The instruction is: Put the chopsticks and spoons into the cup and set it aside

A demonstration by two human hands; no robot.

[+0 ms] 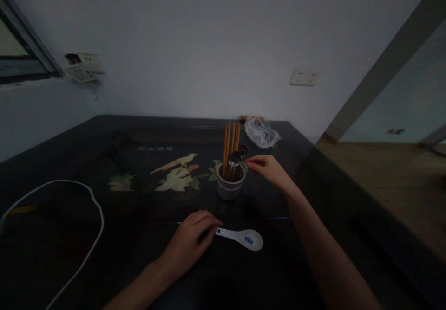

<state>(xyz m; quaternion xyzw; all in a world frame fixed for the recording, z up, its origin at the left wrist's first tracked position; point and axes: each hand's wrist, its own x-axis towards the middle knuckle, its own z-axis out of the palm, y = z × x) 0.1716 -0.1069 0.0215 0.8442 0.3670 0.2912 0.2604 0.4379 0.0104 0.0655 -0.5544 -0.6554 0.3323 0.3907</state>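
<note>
A white ceramic soup spoon (240,237) with a blue mark in its bowl lies on the dark table. My left hand (193,235) rests at the end of its handle, the thumb and fingers closed about the tip. Beyond it stands a grey cup (229,189) with several wooden chopsticks (226,145) upright in it. Two metal spoons lean out of the cup, a nearer spoon (234,158) and a farther spoon (244,150). My right hand (266,168) is at the cup's right rim with its fingertips pinched together beside the spoons. What they grip, if anything, is unclear.
The dark table (139,235) carries a painted bird and flowers. A crumpled clear plastic bag (261,133) lies at the back near the wall. A white cable (97,203) loops across the left side. Wall sockets (304,77) are behind the table.
</note>
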